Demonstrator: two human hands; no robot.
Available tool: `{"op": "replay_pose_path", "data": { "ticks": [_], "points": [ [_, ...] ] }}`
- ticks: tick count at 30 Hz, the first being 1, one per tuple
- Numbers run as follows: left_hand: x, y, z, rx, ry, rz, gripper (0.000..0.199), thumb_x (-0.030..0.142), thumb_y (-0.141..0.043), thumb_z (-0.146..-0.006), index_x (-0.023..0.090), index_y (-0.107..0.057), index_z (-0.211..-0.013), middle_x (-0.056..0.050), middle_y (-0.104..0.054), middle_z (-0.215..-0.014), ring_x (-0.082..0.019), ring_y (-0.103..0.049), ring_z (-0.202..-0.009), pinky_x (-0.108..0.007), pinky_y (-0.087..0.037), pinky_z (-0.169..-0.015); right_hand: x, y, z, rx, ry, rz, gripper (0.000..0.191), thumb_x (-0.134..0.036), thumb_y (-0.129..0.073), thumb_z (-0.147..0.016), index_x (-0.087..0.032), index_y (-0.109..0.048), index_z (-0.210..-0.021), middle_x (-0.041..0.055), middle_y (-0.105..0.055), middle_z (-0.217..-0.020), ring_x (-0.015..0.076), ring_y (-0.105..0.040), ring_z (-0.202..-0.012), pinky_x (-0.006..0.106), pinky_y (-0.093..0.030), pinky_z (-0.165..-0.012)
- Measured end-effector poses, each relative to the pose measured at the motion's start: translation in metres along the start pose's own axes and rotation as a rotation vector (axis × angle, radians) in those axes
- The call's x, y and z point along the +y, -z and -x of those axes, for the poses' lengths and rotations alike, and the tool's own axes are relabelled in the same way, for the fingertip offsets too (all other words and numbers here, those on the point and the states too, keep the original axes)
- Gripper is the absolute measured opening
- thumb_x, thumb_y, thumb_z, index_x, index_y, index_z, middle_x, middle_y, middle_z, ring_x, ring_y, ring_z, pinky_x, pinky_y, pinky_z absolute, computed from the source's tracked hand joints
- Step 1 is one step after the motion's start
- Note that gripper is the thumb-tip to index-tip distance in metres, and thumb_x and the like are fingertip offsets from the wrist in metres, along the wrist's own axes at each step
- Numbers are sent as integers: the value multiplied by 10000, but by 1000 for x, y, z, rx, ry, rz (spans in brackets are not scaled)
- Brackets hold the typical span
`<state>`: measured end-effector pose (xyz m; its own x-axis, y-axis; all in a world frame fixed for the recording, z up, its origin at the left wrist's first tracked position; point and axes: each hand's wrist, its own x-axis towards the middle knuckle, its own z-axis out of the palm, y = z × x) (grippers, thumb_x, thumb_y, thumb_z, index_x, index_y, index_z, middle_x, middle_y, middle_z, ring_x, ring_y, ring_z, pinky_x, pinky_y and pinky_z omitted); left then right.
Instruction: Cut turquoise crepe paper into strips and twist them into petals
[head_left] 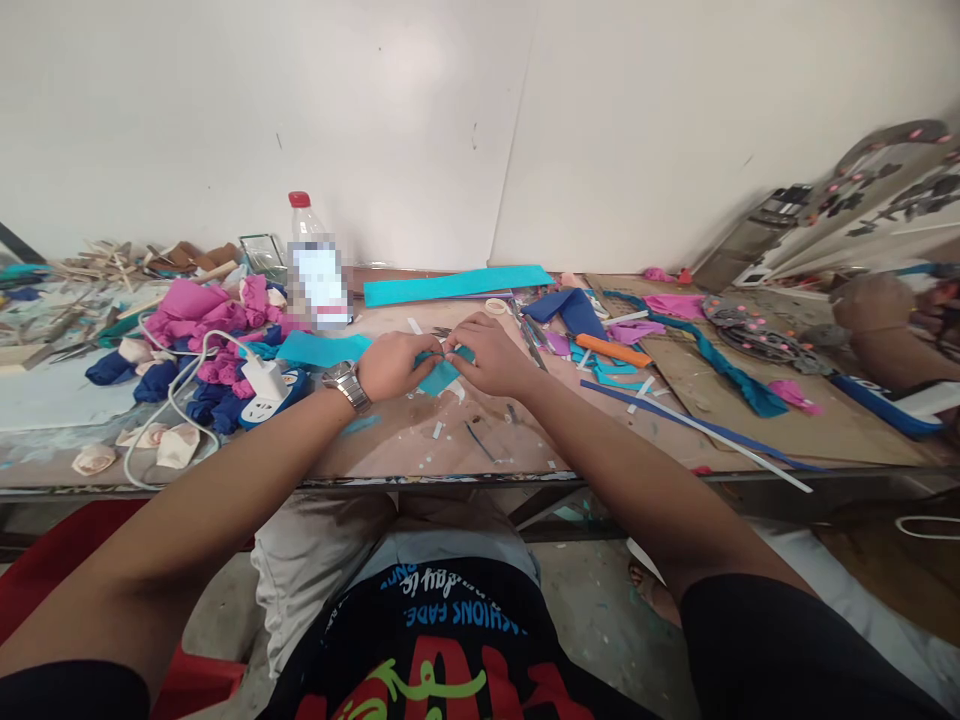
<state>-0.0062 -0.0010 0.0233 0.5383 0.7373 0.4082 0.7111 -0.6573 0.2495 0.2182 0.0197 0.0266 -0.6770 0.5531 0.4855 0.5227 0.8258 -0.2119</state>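
A small piece of turquoise crepe paper is held between my two hands, low over the middle of the table. My left hand, with a metal watch at the wrist, pinches its left side. On the other side, the thumb and fingers of my right hand close on it. The two sets of fingertips almost meet and cover its upper part. Left of my hands lies a wider turquoise paper piece. Behind them, a long turquoise paper strip stretches along the wall side.
A bottle with a red cap stands behind a phone. Pink and blue paper flowers, a power strip and a white cable crowd the left. An orange utility knife lies right. Another person's hand is at far right.
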Motion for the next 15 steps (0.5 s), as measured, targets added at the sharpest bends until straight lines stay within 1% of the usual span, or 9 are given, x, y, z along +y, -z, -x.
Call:
{"op": "replay_pose_path", "data": {
  "ticks": [3,8,12,15],
  "points": [
    [-1,-2,0,-9,-2,-12,276,367,-530,-988,208,-747,-1048,-70,-775,-884,-234,-675,-764,-311,-377,-660,-1,1,1,8,-4,-2,138,-300,-571,-942,-210,-676,-935,89,-735,-995,298,-546,-1098,454,-360,-975],
    [-2,-3,0,-21,5,22,269,383,-540,-984,210,-743,-1023,-66,-766,-862,-223,-658,-745,-302,-363,-648,-5,2,0,-40,-22,42,125,-239,-542,-935,-206,-662,-938,93,-723,-1002,299,-530,-1123,461,-344,-979],
    [-3,-2,0,-27,25,16,295,400,-542,-983,201,-759,-976,-70,-765,-819,-217,-643,-706,-308,-334,-630,-5,3,1,-44,-39,41,161,-267,-519,-965,-197,-664,-972,100,-723,-1044,302,-525,-1147,467,-336,-978],
    [-5,-3,-1,-36,41,46,288,381,-552,-974,202,-776,-995,-70,-782,-850,-215,-655,-721,-308,-338,-639,-4,4,1,-44,-21,18,153,-293,-552,-960,-205,-676,-971,91,-738,-1047,305,-523,-1154,472,-326,-985]
  ]
}}
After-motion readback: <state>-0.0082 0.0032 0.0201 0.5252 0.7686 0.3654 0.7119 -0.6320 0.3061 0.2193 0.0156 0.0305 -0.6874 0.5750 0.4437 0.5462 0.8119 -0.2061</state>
